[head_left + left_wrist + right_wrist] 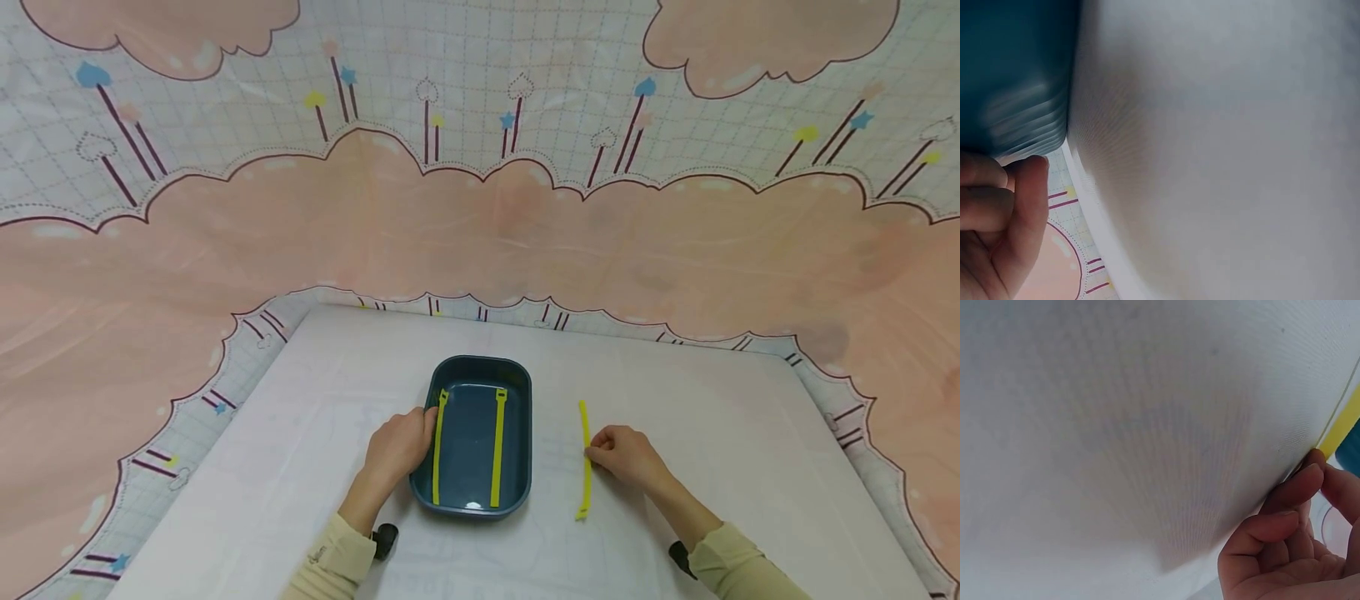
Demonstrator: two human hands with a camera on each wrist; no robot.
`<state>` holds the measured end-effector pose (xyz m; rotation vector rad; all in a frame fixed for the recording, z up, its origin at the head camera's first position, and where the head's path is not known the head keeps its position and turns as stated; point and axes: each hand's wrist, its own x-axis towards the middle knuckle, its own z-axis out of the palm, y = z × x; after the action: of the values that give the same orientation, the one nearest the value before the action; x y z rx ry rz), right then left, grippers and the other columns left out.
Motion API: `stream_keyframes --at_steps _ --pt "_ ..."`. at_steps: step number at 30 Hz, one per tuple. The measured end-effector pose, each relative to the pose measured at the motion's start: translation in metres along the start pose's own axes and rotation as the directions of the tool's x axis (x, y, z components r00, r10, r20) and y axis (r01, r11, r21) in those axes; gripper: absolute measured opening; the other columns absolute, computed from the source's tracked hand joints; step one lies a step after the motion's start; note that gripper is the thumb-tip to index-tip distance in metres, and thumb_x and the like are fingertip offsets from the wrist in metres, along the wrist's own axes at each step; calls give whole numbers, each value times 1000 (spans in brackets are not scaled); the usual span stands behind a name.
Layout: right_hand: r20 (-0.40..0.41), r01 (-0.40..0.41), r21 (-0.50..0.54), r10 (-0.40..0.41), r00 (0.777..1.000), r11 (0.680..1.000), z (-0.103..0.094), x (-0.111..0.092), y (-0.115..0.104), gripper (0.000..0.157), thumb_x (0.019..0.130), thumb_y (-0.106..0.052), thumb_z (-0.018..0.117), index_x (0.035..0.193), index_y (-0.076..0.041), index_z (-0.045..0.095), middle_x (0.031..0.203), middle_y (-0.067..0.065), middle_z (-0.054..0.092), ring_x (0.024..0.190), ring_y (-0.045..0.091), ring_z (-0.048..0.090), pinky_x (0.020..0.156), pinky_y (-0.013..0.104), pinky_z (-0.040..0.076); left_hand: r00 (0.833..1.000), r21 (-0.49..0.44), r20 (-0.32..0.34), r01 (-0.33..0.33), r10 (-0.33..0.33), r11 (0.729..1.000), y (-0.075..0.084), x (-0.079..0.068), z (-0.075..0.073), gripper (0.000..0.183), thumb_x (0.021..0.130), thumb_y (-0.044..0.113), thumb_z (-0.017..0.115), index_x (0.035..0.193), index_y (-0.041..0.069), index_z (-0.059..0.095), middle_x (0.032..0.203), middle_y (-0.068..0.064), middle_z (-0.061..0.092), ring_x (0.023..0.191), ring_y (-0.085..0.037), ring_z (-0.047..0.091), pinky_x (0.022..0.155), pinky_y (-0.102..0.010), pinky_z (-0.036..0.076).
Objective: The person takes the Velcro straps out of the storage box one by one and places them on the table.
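A dark blue rectangular tray (468, 450) sits on the white table, and my left hand (401, 442) grips its left rim. In the left wrist view, curled fingers (1022, 200) meet the tray's ribbed outer wall (1022, 119). Two yellow cable ties, a left one (438, 450) and a right one (498, 450), lie lengthwise inside, slotted heads at the far end. Right of the tray, my right hand (628, 454) pinches a third yellow cable tie (587, 492) near its middle, its head toward me. The right wrist view shows the thumb and fingers on this yellow tie (1342, 425).
The white table (300, 467) extends around the tray on every side. Behind and beside it hangs a patterned cloth (480, 225) with pink clouds. Both wrists wear black devices, one under the left sleeve (337, 554) and one under the right sleeve (738, 562).
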<state>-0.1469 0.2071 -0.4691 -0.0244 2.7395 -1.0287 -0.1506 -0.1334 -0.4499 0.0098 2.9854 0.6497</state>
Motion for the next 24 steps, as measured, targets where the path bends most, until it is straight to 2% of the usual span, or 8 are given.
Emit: stream_keyframes --at_steps 8,17,24 --pt "2 17 -60 -17 1000 998 1 2 1 14 86 -17 72 86 -4 64 70 0 57 63 14 50 60 29 41 1000 22 8 24 -24 999 1 2 1 38 106 28 38 80 6 56 61 -5 48 57 -19 49 52 -32 40" --pt "-3 26 -128 -27 1000 991 4 1 2 13 86 -16 73 85 -6 63 68 -1 56 61 13 49 58 28 40 1000 19 13 28 -28 999 1 1 1 38 106 27 38 80 6 56 61 -6 48 56 -19 49 51 -32 39" --pt "-6 45 -144 -46 999 989 2 1 0 13 85 -14 72 85 -6 63 69 -1 55 61 14 48 58 29 40 1000 19 6 18 -18 1000 0 2 2 37 106 27 38 80 6 55 61 -5 47 56 -19 48 51 -31 39"
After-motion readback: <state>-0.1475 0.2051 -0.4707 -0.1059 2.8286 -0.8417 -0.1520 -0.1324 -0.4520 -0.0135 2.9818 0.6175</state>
